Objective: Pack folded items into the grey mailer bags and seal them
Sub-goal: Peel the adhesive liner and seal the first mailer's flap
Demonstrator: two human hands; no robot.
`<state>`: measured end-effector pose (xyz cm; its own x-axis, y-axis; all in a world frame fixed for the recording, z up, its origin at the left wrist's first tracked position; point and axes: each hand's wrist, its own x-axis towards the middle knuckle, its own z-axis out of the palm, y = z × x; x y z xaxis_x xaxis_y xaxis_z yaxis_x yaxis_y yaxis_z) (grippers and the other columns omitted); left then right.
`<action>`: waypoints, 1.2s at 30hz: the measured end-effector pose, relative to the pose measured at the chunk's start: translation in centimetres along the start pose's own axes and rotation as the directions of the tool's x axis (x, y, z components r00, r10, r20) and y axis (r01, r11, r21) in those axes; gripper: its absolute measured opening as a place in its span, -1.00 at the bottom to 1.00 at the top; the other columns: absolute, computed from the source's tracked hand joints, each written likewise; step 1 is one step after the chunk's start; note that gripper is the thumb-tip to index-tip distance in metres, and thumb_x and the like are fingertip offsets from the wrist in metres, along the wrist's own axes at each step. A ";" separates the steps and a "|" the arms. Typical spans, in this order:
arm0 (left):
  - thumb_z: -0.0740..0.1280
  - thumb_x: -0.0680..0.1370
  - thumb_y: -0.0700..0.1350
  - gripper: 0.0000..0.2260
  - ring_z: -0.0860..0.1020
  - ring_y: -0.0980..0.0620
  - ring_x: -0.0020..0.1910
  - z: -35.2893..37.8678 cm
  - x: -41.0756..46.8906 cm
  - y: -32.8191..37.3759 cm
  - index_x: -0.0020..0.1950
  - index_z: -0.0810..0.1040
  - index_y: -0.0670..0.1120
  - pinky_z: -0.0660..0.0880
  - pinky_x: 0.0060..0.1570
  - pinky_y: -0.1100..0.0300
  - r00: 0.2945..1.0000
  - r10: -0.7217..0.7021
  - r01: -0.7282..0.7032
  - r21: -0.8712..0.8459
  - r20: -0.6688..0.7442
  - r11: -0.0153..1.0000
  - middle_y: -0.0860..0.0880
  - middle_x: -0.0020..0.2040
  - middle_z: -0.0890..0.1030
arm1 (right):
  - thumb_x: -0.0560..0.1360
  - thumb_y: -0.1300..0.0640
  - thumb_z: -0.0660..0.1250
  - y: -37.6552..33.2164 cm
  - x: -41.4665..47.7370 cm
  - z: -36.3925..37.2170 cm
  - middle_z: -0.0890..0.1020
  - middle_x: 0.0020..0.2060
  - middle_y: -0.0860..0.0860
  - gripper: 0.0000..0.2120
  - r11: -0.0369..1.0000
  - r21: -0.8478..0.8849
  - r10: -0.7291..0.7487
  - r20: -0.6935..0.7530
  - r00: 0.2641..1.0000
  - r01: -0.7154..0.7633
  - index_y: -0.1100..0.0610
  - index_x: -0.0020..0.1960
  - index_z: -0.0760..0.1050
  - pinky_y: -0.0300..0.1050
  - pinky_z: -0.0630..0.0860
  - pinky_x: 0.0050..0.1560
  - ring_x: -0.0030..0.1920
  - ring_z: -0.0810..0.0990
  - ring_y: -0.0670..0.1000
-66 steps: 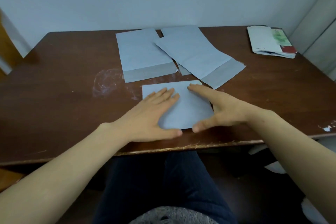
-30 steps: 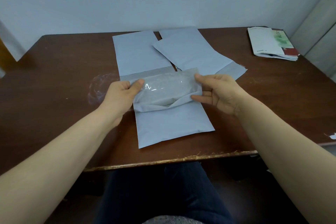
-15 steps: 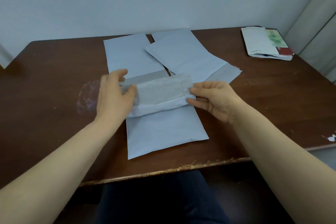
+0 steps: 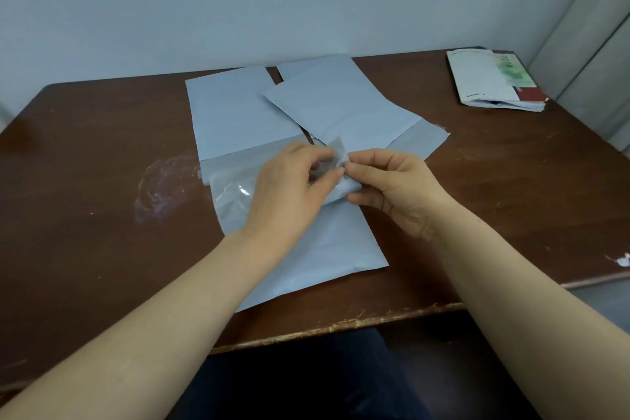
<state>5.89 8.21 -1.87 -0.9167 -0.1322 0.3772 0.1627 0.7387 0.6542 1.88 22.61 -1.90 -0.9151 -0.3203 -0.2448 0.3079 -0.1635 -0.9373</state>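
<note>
Brown table (image 4: 102, 147) carries a grey mailer (image 4: 306, 256) at its front edge. The left hand (image 4: 289, 194) and right hand (image 4: 392, 187) meet, each pinching the right end of its flap (image 4: 231, 191), where what seems a liner strip (image 4: 338, 152) stands up. Spare mailers (image 4: 235, 112) lie behind it, and papers (image 4: 491, 82) sit at the far right corner.

Tabletop (image 4: 102, 153): dark red-brown, plain, with a pale whitish smear (image 4: 160, 191) on the left and a worn tan front edge (image 4: 341, 326). Near mailer (image 4: 317, 259): plain pale blue-grey; its flap (image 4: 231, 201) is darker glossy grey with white glare. Strip (image 4: 338, 150): translucent grey. Back mailers (image 4: 235, 112) (image 4: 341, 106): same blue-grey, darker grey flaps. Papers (image 4: 477, 82): white, green patch, red band. Wall (image 4: 238, 3): pale grey-blue. My trousers (image 4: 306, 382): dark navy.
</note>
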 end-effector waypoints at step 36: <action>0.35 0.50 -0.14 -0.91 0.53 0.25 -0.26 0.2 0.6 0.1 -0.09 0.66 -0.07 0.47 -0.14 0.36 0.983 -0.182 0.171 -0.213 -0.031 0.962 0.25 -0.30 0.55 | 0.41 0.16 0.45 0.0 0.0 1.2 0.62 -0.29 0.27 -0.92 0.952 -0.265 -0.182 -0.083 0.980 0.155 0.18 -0.16 0.65 0.03 0.47 -0.25 -0.34 0.45 0.22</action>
<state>5.26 8.40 -1.71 -0.9190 -0.2850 0.2722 0.0770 0.5475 0.8333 2.18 21.49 -1.57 -0.9743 -0.2066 -0.0896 0.0825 0.0425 -0.9957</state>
